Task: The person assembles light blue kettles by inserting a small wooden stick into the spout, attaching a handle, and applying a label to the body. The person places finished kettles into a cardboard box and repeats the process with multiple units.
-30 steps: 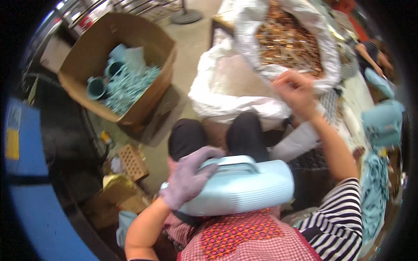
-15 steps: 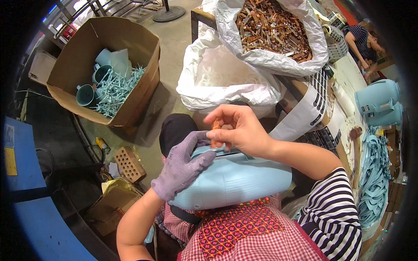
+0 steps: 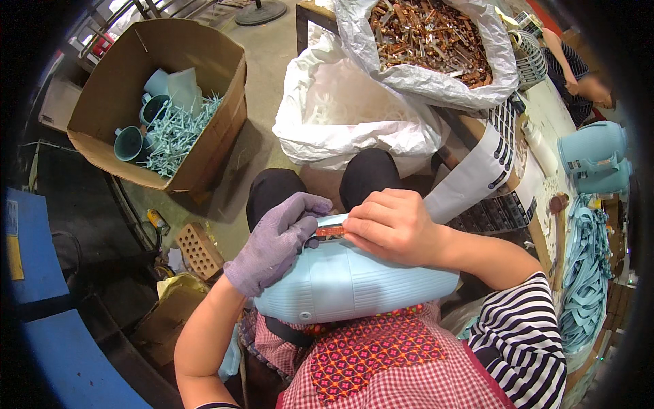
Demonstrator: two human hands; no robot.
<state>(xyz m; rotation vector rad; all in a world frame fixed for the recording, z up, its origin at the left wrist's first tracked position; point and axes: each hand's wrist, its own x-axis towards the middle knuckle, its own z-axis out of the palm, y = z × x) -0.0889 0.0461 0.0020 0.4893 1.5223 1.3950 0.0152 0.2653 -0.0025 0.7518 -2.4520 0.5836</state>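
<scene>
A light blue ribbed plastic jug (image 3: 354, 286) lies on its side across my lap, its handle side up. An orange-brown strip (image 3: 330, 232) sits in the slot along the handle. My left hand (image 3: 272, 238), in a grey-purple glove, is closed around one end of the handle, the thumb beside the strip. My bare right hand (image 3: 396, 228) is closed over the other end of the handle, fingertips pressed at the strip's end. Its fingers hide the rest of the strip and part of the handle.
A cardboard box (image 3: 221, 129) holds blue mugs and thin blue pieces. White bags hold brown strips (image 3: 432, 41) and translucent pieces (image 3: 351, 95). On the right table (image 3: 552, 109) stand blue jugs (image 3: 594, 153), near a heap of blue strips (image 3: 584, 273). Another person (image 3: 569, 71) works beyond.
My right hand has come down from above the handle and flattened over it. The orange-brown strip it pinched upright now lies along the slot. My left hand has shifted slightly left.
</scene>
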